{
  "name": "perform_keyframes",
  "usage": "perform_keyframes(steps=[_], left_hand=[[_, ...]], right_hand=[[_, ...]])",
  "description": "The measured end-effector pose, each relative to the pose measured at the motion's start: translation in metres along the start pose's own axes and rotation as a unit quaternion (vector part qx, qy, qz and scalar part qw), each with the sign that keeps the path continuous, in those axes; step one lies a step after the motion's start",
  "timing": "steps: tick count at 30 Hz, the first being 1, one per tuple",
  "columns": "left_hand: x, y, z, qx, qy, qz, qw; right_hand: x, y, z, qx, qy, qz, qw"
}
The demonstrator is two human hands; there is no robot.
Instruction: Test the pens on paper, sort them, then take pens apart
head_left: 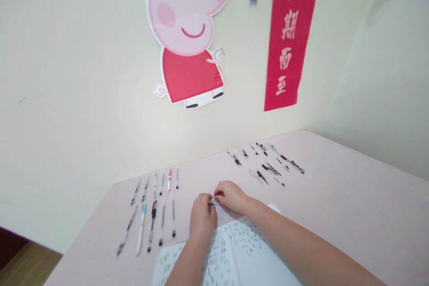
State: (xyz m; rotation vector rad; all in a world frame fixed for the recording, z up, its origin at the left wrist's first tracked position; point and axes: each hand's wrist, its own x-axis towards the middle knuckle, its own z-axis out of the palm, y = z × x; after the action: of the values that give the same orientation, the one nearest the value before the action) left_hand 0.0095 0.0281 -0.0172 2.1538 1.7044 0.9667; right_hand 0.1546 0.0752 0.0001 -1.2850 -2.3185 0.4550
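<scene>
My left hand (203,215) and my right hand (232,196) meet above the top edge of an open notebook (264,259) covered in handwriting. Between their fingertips runs a short, clear pen part (213,202), with the fingers of each hand closed on one end. Its exact kind is too small to make out, and the fingers cover most of it. To the left of my left hand, pens and refills lie in two rows, among them a black-gripped pen (152,225), a pale pen with a blue end (141,230) and a red-and-white pen (169,181).
Loose pen parts (271,169) lie scattered at the back right of the pink tabletop (351,187). The wall behind carries a cartoon pig cutout (192,73) and a red banner (284,35). At lower left, the table edge drops to a wooden floor (30,263).
</scene>
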Motion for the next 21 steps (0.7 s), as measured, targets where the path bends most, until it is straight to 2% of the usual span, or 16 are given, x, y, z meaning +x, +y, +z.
perform_keyframes(steps=[6, 13, 18, 21], left_hand=[[0.0, 0.0, 0.0, -0.009, 0.019, 0.002, 1.0], [0.0, 0.001, -0.001, -0.013, 0.043, 0.0, 0.999], [0.001, -0.002, 0.001, -0.005, 0.065, -0.047, 0.997], [0.001, -0.004, 0.002, 0.002, 0.07, -0.062, 0.996]], right_hand=[[-0.01, 0.007, -0.009, 0.013, 0.036, -0.044, 0.998], [-0.034, 0.009, -0.014, 0.005, 0.003, -0.152, 0.988], [-0.038, 0.003, -0.01, 0.035, -0.042, -0.161, 0.985], [-0.035, 0.003, -0.006, 0.052, -0.071, -0.133, 0.987]])
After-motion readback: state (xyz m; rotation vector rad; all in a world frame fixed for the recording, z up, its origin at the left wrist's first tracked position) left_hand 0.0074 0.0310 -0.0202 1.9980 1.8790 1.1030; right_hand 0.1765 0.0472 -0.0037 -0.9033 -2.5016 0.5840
